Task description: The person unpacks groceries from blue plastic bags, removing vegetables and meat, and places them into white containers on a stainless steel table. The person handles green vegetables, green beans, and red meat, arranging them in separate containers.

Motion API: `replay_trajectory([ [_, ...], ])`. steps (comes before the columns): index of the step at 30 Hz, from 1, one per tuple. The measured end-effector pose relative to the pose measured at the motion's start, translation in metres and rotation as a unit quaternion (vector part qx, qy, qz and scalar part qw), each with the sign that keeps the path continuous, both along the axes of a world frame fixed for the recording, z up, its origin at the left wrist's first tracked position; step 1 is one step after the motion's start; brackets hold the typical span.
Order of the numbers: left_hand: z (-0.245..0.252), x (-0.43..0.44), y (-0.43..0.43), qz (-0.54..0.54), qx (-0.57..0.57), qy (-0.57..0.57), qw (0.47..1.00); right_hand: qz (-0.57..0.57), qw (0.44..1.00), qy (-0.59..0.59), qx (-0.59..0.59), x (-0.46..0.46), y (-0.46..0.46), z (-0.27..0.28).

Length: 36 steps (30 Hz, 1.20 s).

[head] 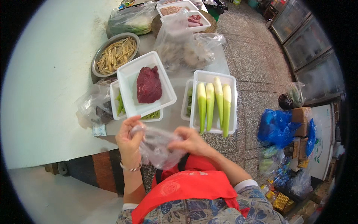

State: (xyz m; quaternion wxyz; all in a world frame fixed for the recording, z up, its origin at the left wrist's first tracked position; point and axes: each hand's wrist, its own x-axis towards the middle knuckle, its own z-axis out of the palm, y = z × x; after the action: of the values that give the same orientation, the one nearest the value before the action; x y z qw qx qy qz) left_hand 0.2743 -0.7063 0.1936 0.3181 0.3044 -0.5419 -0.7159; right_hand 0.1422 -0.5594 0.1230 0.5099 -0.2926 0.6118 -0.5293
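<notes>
Between my two hands, in front of the red apron, is a clear plastic bag (160, 147). My left hand (130, 137) pinches its rim near the table edge, and my right hand (190, 141) grips its other side. Just beyond the left hand, a white plastic tray (127, 81) holds a dark red piece of raw meat (149, 84). That tray rests tilted over another white tray (115, 107) of cut green vegetables. Past the right hand, several peeled water bamboo stems (210, 106) lie side by side in a white tray (233, 105) stacked on others.
A metal bowl (94, 65) of pale strips stands by the wall. Filled plastic bags (174, 42) and trays of raw meat (194, 21) are farther back. Blue bags (275, 127) and cardboard boxes (301, 120) crowd the floor at right, near glass-door cabinets (307, 42).
</notes>
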Motion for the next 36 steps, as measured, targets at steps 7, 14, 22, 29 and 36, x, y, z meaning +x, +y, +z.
replay_trajectory([
  [7,-0.013,0.007,0.020,-0.012,-0.355,-0.093,0.930,-0.339,0.916,0.215,-0.017,0.011,0.021,-0.003],
  [14,-0.065,0.021,0.111,-0.495,-0.001,0.076,0.865,-0.449,0.855,-0.220,-0.139,0.027,0.085,-0.002],
  [22,-0.087,-0.023,0.186,-0.407,0.147,-0.083,0.898,-0.487,0.785,-0.280,-0.261,0.016,0.182,0.018],
  [29,-0.137,-0.138,0.305,-0.501,0.162,-0.078,0.846,-0.514,0.754,-0.326,-0.250,-0.066,0.313,-0.057],
  [36,-0.139,-0.237,0.389,-0.204,0.017,-0.117,0.972,-0.500,0.858,-0.068,-0.094,-0.164,0.446,-0.042],
])
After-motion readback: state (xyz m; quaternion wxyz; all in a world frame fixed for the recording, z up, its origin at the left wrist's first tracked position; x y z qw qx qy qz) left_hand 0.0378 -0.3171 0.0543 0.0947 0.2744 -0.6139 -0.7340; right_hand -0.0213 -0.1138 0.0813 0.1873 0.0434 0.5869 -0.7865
